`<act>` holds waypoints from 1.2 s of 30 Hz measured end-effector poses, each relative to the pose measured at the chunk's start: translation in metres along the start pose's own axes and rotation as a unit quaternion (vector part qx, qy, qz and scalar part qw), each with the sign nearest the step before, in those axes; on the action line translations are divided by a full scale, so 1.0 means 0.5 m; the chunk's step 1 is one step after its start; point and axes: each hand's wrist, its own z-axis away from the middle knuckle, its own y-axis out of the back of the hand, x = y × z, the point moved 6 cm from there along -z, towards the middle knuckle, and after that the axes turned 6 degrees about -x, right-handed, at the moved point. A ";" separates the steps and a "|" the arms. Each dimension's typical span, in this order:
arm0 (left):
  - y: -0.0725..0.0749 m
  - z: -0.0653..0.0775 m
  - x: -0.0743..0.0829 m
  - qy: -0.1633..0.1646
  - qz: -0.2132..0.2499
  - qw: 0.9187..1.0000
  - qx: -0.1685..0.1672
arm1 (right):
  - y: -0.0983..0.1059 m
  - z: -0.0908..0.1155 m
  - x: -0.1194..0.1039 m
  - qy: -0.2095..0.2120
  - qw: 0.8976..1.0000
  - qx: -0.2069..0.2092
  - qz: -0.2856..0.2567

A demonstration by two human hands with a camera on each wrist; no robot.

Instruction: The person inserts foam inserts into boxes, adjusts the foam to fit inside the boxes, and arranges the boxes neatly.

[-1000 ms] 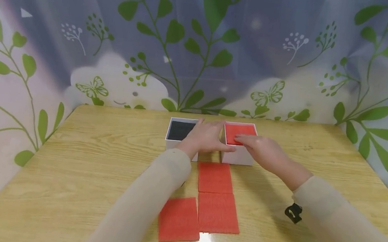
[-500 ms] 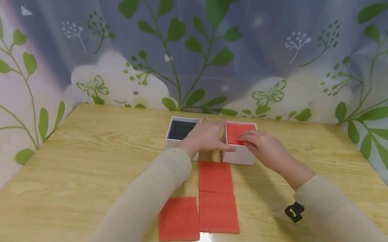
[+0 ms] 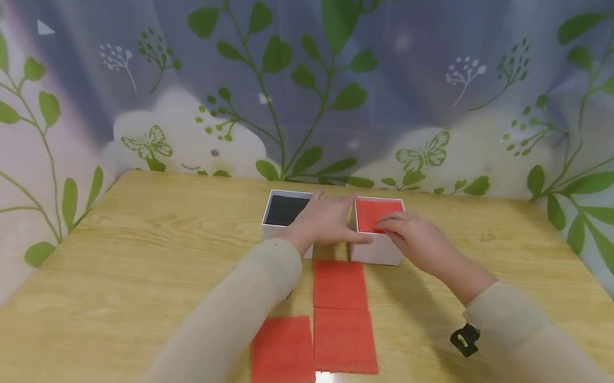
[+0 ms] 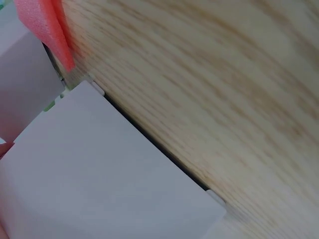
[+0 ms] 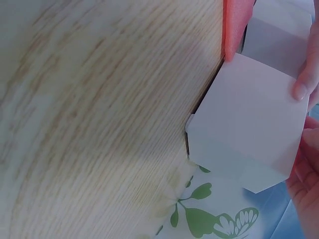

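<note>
Red stack (image 3: 368, 213): lies flat inside the right box (image 3: 376, 250), toward the far edge of the table (image 3: 166, 251), close to rim level.
Right hand (image 3: 422, 242): its fingers, laid nearly straight on the red a second ago, are now bent, tips down near the stack's near edge. Its thumb is hidden from me in the head view, so I can't tell whether a piece is pinched.
Bent fingers: I'd call that a turn from resting on the stack to picking at its top; nothing red looks lifted clear of the box.
Left hand (image 3: 326, 220): same pose as a second ago, fingers spread between the boxes, thumb stretched along the right box's near wall. It isn't closed round anything I can see; my guess is that it steadies the box.
Left box (image 3: 272, 233): a black stack (image 3: 285, 210) fills it, partly behind the left hand, undisturbed.
Stack's heading: flat, face up, edges running with the box walls; roughly square, so no clear long axis.
Loose squares: three, flat and unmoved. The far square (image 3: 339, 285) and near square (image 3: 345, 340) meet edge to edge, a strip whose long axis runs from the person toward the boxes. The left square (image 3: 285, 353) lies beside the near one, slightly turned.
</note>
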 end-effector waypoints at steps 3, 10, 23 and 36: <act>0.002 0.001 -0.001 0.002 -0.003 1.000 0.003 | 0.002 0.003 0.001 0.000 1.000 -0.001 -0.005; 0.005 0.000 0.002 0.005 0.004 1.000 0.003 | 0.022 0.031 0.016 -0.009 1.000 0.014 0.002; -0.001 0.003 0.002 0.008 0.006 1.000 -0.004 | 0.011 0.044 0.017 -0.001 0.999 0.020 0.027; -0.001 0.002 0.002 0.009 0.009 1.000 -0.006 | -0.003 0.038 0.016 -0.040 0.998 -0.009 0.042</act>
